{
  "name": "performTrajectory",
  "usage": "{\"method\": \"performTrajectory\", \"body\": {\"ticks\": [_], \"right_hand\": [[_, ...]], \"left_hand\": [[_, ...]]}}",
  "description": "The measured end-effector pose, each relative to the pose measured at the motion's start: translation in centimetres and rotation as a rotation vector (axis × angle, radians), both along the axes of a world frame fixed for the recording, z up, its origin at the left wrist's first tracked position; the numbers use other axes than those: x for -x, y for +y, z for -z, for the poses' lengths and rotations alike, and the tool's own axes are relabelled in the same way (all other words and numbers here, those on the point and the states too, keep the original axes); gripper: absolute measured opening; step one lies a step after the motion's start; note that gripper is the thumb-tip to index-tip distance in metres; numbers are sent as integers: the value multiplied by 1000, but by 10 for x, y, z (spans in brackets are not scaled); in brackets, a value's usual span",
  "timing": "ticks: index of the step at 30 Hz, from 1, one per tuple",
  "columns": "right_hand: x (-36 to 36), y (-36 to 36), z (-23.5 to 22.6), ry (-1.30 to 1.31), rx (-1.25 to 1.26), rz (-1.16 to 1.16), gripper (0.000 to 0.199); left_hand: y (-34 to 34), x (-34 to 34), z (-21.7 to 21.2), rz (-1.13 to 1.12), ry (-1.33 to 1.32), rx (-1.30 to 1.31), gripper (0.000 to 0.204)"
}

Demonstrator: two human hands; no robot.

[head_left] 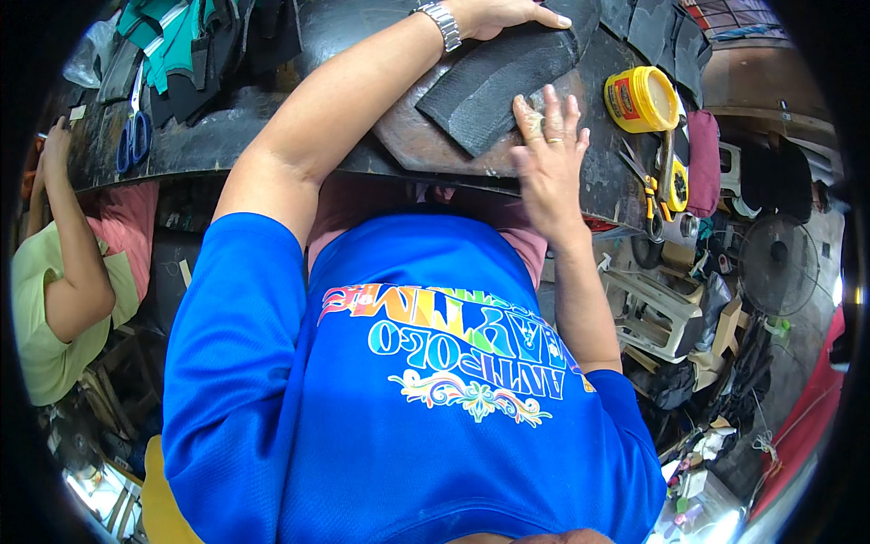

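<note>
At the top centre, the left hand [507,14] lies flat, fingers spread, pinning the dark textured piece [494,82]; the right hand [548,150], open too, presses its lower edge.

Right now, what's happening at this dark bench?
A person in a blue shirt is leaning over a worn workbench, handling a flat black textured piece. The left hand presses on its far end, and the right hand rests at its near edge. An open yellow tub and yellow-handled scissors lie to the right. Another person sits at the left.
</note>
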State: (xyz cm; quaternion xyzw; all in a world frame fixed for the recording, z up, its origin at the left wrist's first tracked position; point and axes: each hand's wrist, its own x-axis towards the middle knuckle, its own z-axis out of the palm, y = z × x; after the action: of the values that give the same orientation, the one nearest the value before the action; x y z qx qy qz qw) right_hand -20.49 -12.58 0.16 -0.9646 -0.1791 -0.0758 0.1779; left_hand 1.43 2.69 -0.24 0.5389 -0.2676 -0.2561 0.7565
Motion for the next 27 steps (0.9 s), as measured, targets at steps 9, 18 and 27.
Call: {"method": "performTrajectory", "body": {"ticks": [9, 18, 27], "right_hand": [[36, 26, -18, 48, -139, -355, 56], [-41, -96, -78, -432, -324, 197, 35], [-96, -159, -89, -365, 131, 475, 52]], "left_hand": [[0, 4, -2, -173, 4, -147, 86], [3, 35, -46, -234, 200, 110, 63], [21, 32, -15, -116, 247, 159, 74]]}}
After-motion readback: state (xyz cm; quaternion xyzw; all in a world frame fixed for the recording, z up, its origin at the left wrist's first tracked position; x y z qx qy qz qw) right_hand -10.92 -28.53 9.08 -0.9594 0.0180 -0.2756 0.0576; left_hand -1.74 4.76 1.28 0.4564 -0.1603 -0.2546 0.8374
